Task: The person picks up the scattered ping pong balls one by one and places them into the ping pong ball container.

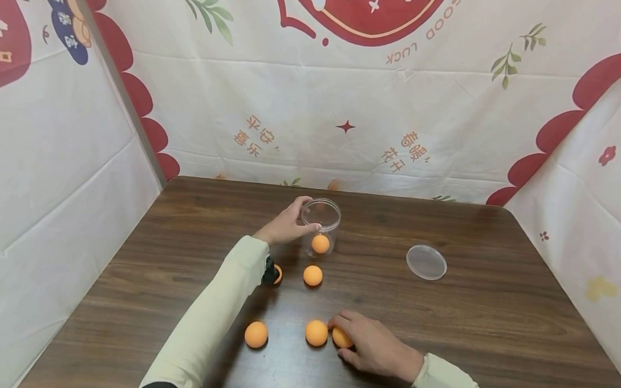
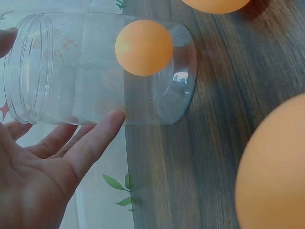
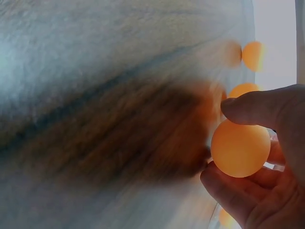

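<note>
My left hand (image 1: 286,223) grips a clear plastic jar (image 2: 90,95) near its threaded mouth, the thumb on one side of the rim and the fingers along the other. The jar stands upright and uncovered on the table, one orange ping-pong ball (image 1: 320,243) inside at the bottom. Low over the table at front right, my right hand (image 1: 371,343) has its thumb and fingers around another ping-pong ball (image 3: 240,148). Just left of it lies a second loose ball (image 1: 316,333).
More orange balls lie on the brown wooden table (image 1: 470,314): one at front left (image 1: 256,335), one before the jar (image 1: 313,276), and one partly hidden (image 1: 278,274) by the left wrist. A clear round lid (image 1: 427,262) rests at right. Printed cloth (image 1: 232,88) encloses the table.
</note>
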A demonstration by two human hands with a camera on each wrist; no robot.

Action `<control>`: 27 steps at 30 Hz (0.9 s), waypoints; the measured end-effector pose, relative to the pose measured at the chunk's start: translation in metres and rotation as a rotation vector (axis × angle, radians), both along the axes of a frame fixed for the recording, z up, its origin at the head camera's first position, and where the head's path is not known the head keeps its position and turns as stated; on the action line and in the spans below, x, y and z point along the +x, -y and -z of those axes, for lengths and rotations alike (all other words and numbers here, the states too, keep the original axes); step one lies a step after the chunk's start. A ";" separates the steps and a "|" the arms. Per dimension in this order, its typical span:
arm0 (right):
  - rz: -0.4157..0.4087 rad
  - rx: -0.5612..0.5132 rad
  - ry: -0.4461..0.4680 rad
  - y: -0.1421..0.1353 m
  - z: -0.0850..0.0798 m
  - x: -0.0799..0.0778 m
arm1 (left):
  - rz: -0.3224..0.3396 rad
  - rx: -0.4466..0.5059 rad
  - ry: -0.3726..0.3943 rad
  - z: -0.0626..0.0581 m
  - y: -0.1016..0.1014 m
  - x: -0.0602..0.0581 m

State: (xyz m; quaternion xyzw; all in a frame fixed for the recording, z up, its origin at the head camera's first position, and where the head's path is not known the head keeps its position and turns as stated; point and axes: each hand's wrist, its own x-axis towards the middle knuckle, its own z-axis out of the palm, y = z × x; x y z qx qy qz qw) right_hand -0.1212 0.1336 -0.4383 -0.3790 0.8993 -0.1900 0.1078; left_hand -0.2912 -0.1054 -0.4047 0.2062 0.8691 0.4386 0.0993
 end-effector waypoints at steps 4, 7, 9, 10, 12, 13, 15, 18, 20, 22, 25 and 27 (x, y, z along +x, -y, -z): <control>0.010 0.007 0.028 0.001 -0.003 -0.001 | 0.002 0.006 0.003 0.002 0.001 -0.001; 0.002 0.011 0.008 0.001 -0.006 -0.003 | 0.005 0.011 0.004 0.003 0.001 -0.001; -0.001 0.011 -0.016 0.001 -0.010 -0.004 | 0.006 0.011 0.005 0.002 0.001 -0.001; 0.000 0.006 -0.025 0.001 -0.012 -0.006 | 0.007 0.010 0.006 0.002 0.001 -0.001; 0.004 -0.003 -0.061 0.000 -0.017 -0.009 | 0.007 0.010 0.010 0.002 0.002 0.000; 0.010 -0.007 -0.078 0.000 -0.021 -0.012 | 0.006 0.010 0.010 0.001 0.002 0.000; 0.023 -0.019 -0.113 -0.001 -0.029 -0.018 | 0.004 0.018 0.008 0.002 0.003 0.000; 0.044 -0.023 -0.152 -0.004 -0.041 -0.027 | 0.002 0.031 0.004 0.002 0.004 0.000; 0.055 -0.021 -0.152 -0.007 -0.049 -0.032 | 0.004 0.030 0.000 0.002 0.004 0.000; 0.065 -0.017 -0.138 -0.009 -0.056 -0.036 | 0.010 0.023 -0.003 0.002 0.003 -0.001; 0.069 -0.010 -0.141 -0.012 -0.063 -0.041 | 0.015 0.012 -0.015 0.002 0.002 -0.002; 0.069 -0.010 -0.162 -0.013 -0.066 -0.045 | 0.015 0.012 -0.019 0.003 0.002 -0.003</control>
